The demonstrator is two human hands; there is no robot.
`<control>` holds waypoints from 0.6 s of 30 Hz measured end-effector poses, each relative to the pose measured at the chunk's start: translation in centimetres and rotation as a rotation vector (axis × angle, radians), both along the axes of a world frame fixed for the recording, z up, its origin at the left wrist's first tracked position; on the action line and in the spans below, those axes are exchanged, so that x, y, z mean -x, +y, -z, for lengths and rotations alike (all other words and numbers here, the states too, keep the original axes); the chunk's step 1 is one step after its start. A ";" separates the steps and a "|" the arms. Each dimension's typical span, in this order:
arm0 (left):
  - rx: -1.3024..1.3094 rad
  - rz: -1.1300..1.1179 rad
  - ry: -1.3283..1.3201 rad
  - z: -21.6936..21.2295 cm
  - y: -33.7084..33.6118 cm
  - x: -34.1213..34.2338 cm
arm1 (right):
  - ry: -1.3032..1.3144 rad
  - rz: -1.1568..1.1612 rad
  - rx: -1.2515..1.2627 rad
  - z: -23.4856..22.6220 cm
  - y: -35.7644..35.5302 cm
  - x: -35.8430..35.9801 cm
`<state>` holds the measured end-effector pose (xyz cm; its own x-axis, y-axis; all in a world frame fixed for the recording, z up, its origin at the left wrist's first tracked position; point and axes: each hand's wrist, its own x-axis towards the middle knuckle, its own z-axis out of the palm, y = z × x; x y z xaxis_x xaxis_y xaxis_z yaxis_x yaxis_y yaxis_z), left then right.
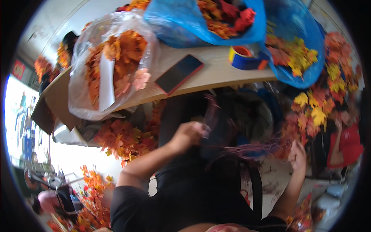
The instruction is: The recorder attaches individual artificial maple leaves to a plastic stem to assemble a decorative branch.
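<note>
Beyond both my hands bends the near edge of a pale wooden table (pixel 216 71), leaving open room over my lap. Thin purple strands (pixel 251 150) stretch across that room, between my hands. Orange-red leaves (pixel 127 141) crowd its left side and a leafy garland (pixel 319 112) its right. On the table, a clear bag (pixel 77 92) of orange leaves sags over the edge; one blue bag (pixel 170 23) holds orange and red leaves, another blue bag (pixel 293 23) yellow and pinkish ones. A phone (pixel 179 73) and a tape roll (pixel 245 63) lie between. My left hand (pixel 187 136) bends inward, fingertips pinched on strands; my right hand (pixel 296 155) is out sideways, fingers curled together beside their far end, though whether they clamp any I cannot tell.
</note>
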<state>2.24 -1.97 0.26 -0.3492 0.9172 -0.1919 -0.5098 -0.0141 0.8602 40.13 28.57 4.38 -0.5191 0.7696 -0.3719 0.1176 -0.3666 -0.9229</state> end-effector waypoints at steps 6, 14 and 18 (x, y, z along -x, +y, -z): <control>0.267 -0.303 0.401 -3.1 -8.2 5.8 | -0.113 0.700 -0.098 6.2 8.2 -19.2; 0.059 0.050 0.776 -5.3 -2.5 2.2 | 0.254 0.973 -0.187 4.8 4.2 -19.8; 0.203 -0.041 1.530 -6.0 6.0 -2.8 | 0.523 0.723 -0.110 -2.6 2.4 -10.1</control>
<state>5.08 4.02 6.22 -0.3456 0.9060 0.2443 0.8288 0.1726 0.5322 50.26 30.95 7.02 0.0240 0.9914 -0.1284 -0.5529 -0.0938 -0.8279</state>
